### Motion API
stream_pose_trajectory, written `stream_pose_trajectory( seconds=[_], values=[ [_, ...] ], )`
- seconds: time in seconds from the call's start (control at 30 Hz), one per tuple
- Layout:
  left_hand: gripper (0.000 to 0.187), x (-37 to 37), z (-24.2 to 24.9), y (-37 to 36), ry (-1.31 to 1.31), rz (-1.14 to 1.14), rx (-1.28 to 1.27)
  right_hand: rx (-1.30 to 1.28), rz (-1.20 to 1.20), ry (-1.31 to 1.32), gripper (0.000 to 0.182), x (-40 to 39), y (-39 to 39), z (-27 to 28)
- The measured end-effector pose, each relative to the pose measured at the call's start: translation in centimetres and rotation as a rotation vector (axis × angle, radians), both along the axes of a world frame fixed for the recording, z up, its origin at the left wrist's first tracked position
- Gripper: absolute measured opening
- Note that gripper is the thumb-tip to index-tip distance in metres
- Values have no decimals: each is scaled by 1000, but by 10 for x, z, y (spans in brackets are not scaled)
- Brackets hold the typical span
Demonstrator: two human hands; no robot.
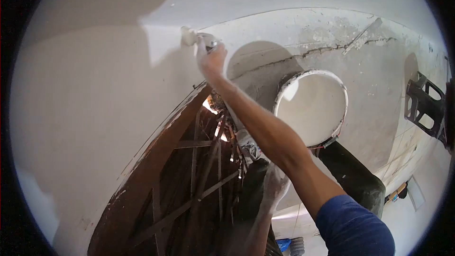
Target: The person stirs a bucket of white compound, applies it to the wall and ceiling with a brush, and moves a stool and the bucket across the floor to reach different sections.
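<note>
My right hand [213, 62] reaches far out and is closed around a putty knife [207, 39], held against the pale wall. A lump of white putty [188, 35] shows at its far end; the hand hides most of the tool. Under my right forearm, my left hand [277, 182] is low, whitened with dust, near my dark trouser leg. Its fingers are hidden, so its grip does not show. To the right of my right forearm stands a round bucket [347, 104] filled with white putty [310, 109].
A dark brown window frame with metal bars [161, 166] lies lower left. A long crack [327, 49] crosses the rough plaster. At far right is a black plastic stool [424, 102]. A grey-white item [247, 144], partly hidden, sits beside the bars.
</note>
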State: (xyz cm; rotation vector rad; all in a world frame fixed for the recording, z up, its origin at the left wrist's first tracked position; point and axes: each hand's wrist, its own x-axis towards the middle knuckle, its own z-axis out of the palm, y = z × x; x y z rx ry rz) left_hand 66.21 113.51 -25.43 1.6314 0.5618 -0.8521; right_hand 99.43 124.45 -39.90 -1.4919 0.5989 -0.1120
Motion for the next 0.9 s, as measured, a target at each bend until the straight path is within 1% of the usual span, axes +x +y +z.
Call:
stream_pose_trajectory(
  seconds=[0.03,0.07,0.1,0.13,0.2,0.27,0.33,0.4,0.43,0.47,0.5,0.57,0.6,0.67,0.7,0.73,0.77,0.8,0.83,0.87,0.9],
  values=[
    [45,-2,-2,1,-21,-59,14,194,64,35,23,-3,-12,40],
    [45,-7,-5,4,-42,-119,27,5,-63,-193,21,-8,-6,52],
    [46,-16,-11,4,-63,-180,39,-63,-43,-236,20,-11,-3,64],
    [45,-45,-34,6,-156,-418,90,-132,-27,-279,19,-15,0,76],
    [36,-82,-56,9,-415,-524,238,45,111,-147,19,-20,-16,110],
    [35,-80,-53,10,-457,-503,231,305,81,-165,18,-27,-36,139],
    [42,-32,-30,3,-291,-345,75,261,45,-214,18,-33,-57,126],
    [42,7,-4,-2,-95,-200,98,214,19,-93,20,-32,-73,103],
    [43,13,2,-3,7,-126,106,183,5,55,21,-27,-77,87],
    [42,1,-7,-3,13,-139,114,46,54,113,23,-21,-77,63],
    [42,5,-4,-3,11,-127,97,-88,101,168,25,-16,-75,38],
    [42,18,7,-1,4,-107,76,-67,81,207,26,-5,-60,10],
    [42,3,-3,0,-59,-68,54,-54,71,226,27,-3,-48,2],
    [42,-1,-6,6,-153,-160,58,-53,58,174,25,-4,-24,-6],
    [41,-4,-6,6,-202,-203,53,-55,72,134,24,-5,-17,-5],
    [41,-11,-11,6,-156,-259,59,-56,87,94,23,-4,-14,6],
    [40,-19,-15,7,-111,-317,64,-23,92,101,21,-9,-13,19],
    [40,-14,-12,8,-120,-354,79,8,99,106,20,-14,-17,46],
    [39,-12,-8,5,-128,-391,92,73,62,-47,18,-19,-12,57],
    [39,-30,-22,4,-338,-407,146,138,26,-201,16,-23,-9,67],
    [37,-63,-46,8,-363,-514,201,98,61,-182,16,-28,-16,84]
  ],
)
